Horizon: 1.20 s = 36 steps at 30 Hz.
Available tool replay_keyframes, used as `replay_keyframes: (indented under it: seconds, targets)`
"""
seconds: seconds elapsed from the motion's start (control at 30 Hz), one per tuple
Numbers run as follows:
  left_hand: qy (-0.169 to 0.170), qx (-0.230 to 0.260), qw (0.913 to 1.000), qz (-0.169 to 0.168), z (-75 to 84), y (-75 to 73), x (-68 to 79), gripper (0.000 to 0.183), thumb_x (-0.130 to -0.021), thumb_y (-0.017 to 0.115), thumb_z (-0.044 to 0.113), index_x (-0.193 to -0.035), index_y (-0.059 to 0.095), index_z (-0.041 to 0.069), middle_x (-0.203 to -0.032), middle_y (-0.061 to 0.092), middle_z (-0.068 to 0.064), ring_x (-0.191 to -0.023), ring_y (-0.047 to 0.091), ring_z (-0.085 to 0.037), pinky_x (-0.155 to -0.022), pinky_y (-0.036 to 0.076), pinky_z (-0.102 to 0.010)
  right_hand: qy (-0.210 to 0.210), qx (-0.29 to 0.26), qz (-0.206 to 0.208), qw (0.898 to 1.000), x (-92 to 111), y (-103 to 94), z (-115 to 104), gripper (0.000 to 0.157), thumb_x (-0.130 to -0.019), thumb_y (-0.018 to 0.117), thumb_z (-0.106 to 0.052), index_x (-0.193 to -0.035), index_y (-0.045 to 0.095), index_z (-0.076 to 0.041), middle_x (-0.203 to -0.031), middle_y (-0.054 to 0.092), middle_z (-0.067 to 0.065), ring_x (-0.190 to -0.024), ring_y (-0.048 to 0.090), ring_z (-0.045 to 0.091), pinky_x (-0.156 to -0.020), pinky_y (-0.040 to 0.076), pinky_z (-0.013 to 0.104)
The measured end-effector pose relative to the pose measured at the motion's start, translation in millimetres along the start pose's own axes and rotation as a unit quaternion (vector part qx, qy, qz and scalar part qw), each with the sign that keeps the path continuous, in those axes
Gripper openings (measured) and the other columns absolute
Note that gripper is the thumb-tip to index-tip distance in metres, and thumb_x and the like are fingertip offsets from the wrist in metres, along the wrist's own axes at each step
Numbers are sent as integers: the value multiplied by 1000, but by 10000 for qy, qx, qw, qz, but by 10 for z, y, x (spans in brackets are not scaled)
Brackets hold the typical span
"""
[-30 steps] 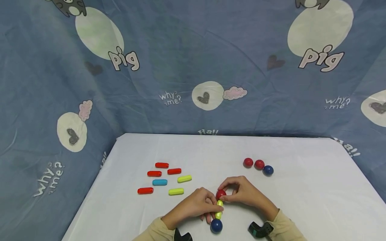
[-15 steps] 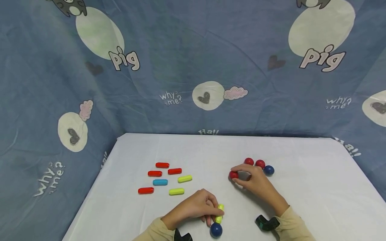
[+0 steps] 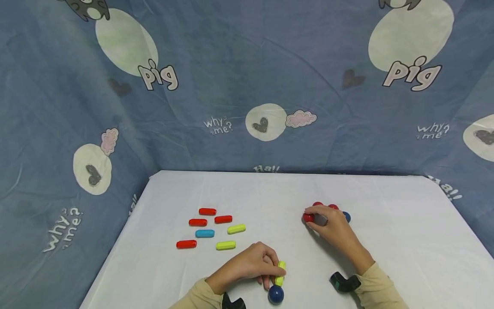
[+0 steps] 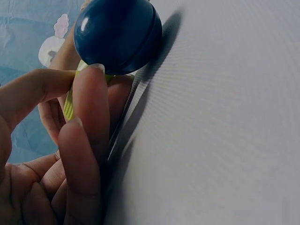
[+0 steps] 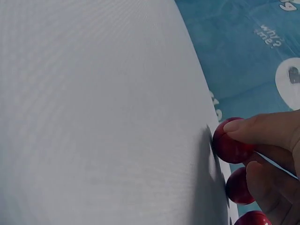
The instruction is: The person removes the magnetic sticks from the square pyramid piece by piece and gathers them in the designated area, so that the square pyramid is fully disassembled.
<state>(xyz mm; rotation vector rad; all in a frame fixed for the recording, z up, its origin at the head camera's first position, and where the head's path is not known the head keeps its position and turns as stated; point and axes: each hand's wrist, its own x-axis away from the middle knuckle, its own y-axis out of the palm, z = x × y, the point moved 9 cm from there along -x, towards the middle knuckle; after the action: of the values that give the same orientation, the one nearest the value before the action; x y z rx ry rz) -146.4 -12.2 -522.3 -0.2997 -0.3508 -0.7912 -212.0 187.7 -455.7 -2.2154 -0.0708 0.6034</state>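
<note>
My left hand pinches a yellow-green rod near the front of the table. A dark blue ball sits at the rod's near end, touching it; the left wrist view shows the blue ball large, just past the fingertips. Farther back on the right, my right hand holds a red ball between thumb and fingers. In the right wrist view the held red ball is close to the table, with two more red balls beyond it. Whether it touches the table I cannot tell.
Behind the right hand, two red balls and a blue ball are partly hidden. On the left lie several red rods, a blue rod and two yellow-green rods. Patterned blue cloth hangs behind the white table.
My right hand has taken the red ball off the rod's far end and carried it back and right, beside the other balls. The left hand has stayed nearly still; rod and blue ball shifted slightly nearer.
</note>
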Motion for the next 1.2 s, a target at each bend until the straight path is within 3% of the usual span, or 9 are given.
replay_keyframes:
  seconds: [0.2,0.3,0.43,0.6,0.73,0.87,0.97,1.13,1.2]
  targets:
    - [-39,43,10000,-5,-2,-8,1,14,-90,79,21,-83,71,12,-64,70,2,-46,61,-4,-45,45,-15,21,35,-1,10000,-6,-3,3,38,-73,91,-2,-108,79,-10,-107,80,4,-105,74,26,-90,59,49]
    - [35,67,10000,-12,-3,-23,-9,13,-91,78,21,-83,70,13,-63,69,3,-46,60,-4,-46,45,-15,-61,-118,119,9998,-3,-38,-22,38,-73,91,-1,-108,79,-10,-107,79,4,-99,74,23,-77,61,38]
    - [243,336,9991,35,18,-54,-25,12,-91,77,18,-85,68,12,-63,69,3,-49,63,-4,-48,49,-15,-334,-709,224,9967,-5,-51,-99,37,-73,90,2,-106,78,-8,-103,79,5,-87,70,20,-58,54,21]
    - [473,809,9951,300,78,-148,-27,14,-88,80,12,-91,68,8,-71,74,0,-61,72,-9,-57,56,-20,-764,-1446,34,9865,-7,46,-245,30,-75,88,2,-103,78,-7,-95,78,7,-79,67,20,-56,52,22]
    - [554,805,9930,670,105,-275,-14,19,-85,82,9,-94,66,6,-78,77,-7,-67,74,-13,-62,60,-25,-763,-1723,-370,9814,6,178,-338,25,-80,87,-4,-102,77,-9,-95,78,6,-81,70,19,-56,52,24]
    - [731,419,9910,1038,142,-391,1,24,-82,84,5,-93,62,5,-89,79,-8,-73,75,-11,-64,59,-24,-551,-1917,-805,9766,34,304,-368,22,-83,86,-11,-103,78,-11,-96,78,4,-85,72,19,-57,52,23]
    - [890,-332,9860,1373,186,-453,24,25,-80,85,5,-90,62,8,-94,78,-1,-73,71,-6,-63,54,-21,-419,-2191,-1216,9672,69,401,-368,21,-86,85,-15,-105,78,-11,-97,79,4,-87,72,18,-58,52,23]
    - [1098,-1931,9569,1873,286,-487,75,21,-79,88,12,-87,69,18,-82,71,9,-74,60,0,-69,47,-18,-285,-2727,-1987,9409,135,572,-373,26,-86,86,-18,-109,78,-11,-102,79,7,-90,71,13,-58,55,24]
    - [1147,-2289,9465,1966,319,-484,90,20,-79,89,14,-87,72,19,-79,69,9,-73,58,-1,-70,46,-18,-220,-2842,-2190,9331,152,624,-372,28,-85,87,-20,-110,77,-11,-105,78,8,-92,70,12,-59,55,24]
